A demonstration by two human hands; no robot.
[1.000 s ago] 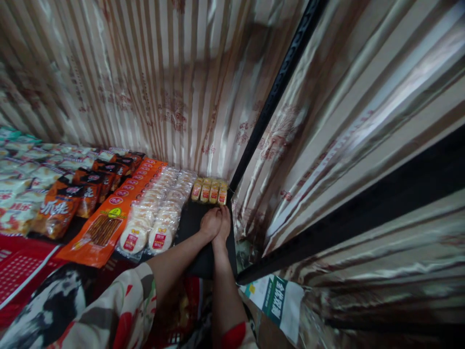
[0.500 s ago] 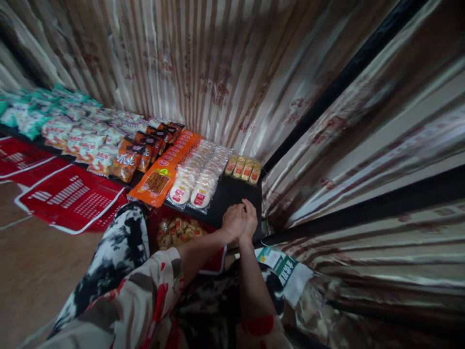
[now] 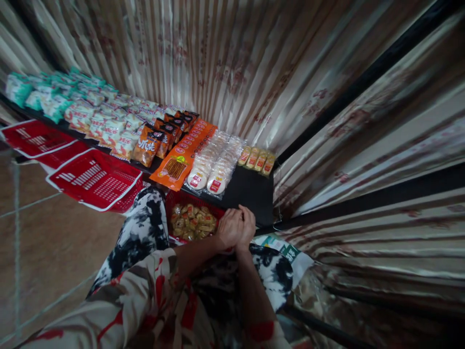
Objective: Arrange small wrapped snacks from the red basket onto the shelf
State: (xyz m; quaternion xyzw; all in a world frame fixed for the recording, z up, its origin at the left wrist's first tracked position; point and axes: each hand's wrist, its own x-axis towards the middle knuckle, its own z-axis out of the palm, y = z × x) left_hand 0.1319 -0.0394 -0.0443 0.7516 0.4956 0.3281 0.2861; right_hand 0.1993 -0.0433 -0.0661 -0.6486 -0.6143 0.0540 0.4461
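Note:
My left hand (image 3: 229, 228) and my right hand (image 3: 247, 227) are clasped together, fingers closed against each other, with no object showing in them. They are at the front edge of a black shelf (image 3: 250, 194), just right of a red basket (image 3: 170, 199) that contains many small gold-wrapped snacks (image 3: 193, 223). On the shelf beyond my hands lie two rows of round white crackers (image 3: 216, 183) in clear wrappers. Several small yellow packets (image 3: 260, 161) line the back right corner. The undersides of my hands are hidden.
Further left are an orange snack bag (image 3: 178, 167), orange-black bags (image 3: 147, 145), white bags (image 3: 109, 131) and teal bags (image 3: 54, 102). Red baskets (image 3: 98, 179) hang or stand along the shelf front. Pleated curtain (image 3: 203, 63) and black poles (image 3: 348, 82) border the shelf.
My view has shifted, so the shelf appears further right and higher. My clasped hands have drawn back from over the shelf to its front edge. More of the gold-snack basket shows.

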